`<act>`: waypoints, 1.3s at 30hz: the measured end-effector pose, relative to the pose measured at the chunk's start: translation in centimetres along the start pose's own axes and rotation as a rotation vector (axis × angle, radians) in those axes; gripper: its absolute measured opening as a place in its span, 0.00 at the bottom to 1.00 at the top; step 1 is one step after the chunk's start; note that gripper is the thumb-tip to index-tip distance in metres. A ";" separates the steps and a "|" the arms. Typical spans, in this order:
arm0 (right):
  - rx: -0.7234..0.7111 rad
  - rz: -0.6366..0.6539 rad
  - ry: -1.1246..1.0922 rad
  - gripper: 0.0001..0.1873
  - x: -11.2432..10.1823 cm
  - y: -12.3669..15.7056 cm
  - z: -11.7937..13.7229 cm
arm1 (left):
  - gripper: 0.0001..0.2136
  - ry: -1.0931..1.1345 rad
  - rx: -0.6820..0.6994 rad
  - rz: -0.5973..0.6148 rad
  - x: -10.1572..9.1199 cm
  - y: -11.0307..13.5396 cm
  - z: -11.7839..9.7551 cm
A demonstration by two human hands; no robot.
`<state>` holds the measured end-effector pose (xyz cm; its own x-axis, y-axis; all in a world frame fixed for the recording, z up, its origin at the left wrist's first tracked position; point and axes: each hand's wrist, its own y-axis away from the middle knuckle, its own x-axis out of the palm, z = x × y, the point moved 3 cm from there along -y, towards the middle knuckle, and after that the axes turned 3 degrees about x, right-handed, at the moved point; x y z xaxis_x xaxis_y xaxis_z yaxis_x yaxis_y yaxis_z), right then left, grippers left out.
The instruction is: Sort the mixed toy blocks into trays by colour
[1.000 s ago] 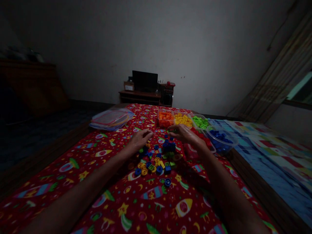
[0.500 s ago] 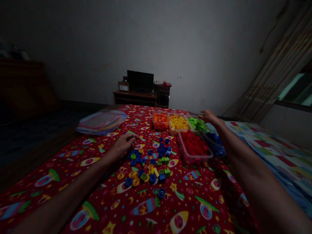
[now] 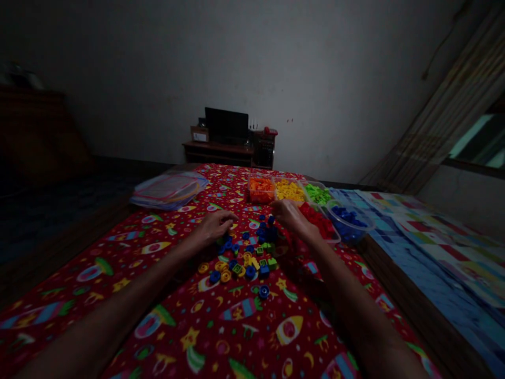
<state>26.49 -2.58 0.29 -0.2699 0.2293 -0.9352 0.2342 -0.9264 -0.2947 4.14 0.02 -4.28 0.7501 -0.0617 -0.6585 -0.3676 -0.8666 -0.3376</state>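
My left hand (image 3: 215, 227) hovers low over the left side of a loose pile of toy building bricks, its fingers slightly bent and apart, with nothing visible in them. Under and beside it lie blue round bricks (image 3: 228, 243). My right hand (image 3: 291, 215) is at the far right of the pile, fingers reaching down beside a blue brick (image 3: 271, 221); its fingertips are partly hidden, and I see no brick lifted. Nearer me are yellow round bricks (image 3: 225, 276), green bricks (image 3: 272, 263) and a single blue round brick (image 3: 264, 291). My right forearm partly covers the box of red bricks (image 3: 317, 221).
Clear boxes hold orange bricks (image 3: 261, 185), yellow bricks (image 3: 290, 190) and green bricks (image 3: 317, 195); a round tub has blue bricks (image 3: 347, 217). Stacked clear lids (image 3: 169, 189) lie at left on the red patterned cloth (image 3: 244, 342). A bed (image 3: 414, 237) stands at right.
My right hand has moved left and nearer, from above the green bricks' box to the pile. My left hand has shifted slightly right. The view has tilted a little.
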 end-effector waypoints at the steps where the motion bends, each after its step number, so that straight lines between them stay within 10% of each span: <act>1: 0.015 0.001 0.039 0.13 0.8 0.2 0.4 | 0.13 -0.049 0.054 0.019 0.2 0.0 -0.3; 11: 0.051 0.082 0.097 0.16 4.2 -0.1 0.4 | 0.13 -0.205 0.402 0.226 3.7 1.5 -1.2; 26: -0.017 0.098 -0.099 0.07 5.5 -1.6 0.9 | 0.11 -0.251 0.230 0.061 1.8 1.3 -2.1; 30: 0.017 -0.050 -0.326 0.09 4.4 -1.6 1.1 | 0.16 -0.086 0.091 -0.023 1.8 0.8 -2.1; 34: -0.098 0.105 -0.646 0.14 4.0 -1.3 2.7 | 0.22 0.244 -0.098 -0.061 2.0 0.3 -1.4; 39: -0.297 0.086 -0.439 0.10 3.0 0.1 5.0 | 0.26 0.482 -0.218 0.007 2.4 0.2 -0.5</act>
<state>21.01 -3.47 -1.57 -0.5885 -0.0492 -0.8070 0.5097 -0.7975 -0.3230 6.13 -0.52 -5.55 0.9346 -0.2442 -0.2587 -0.2892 -0.9450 -0.1529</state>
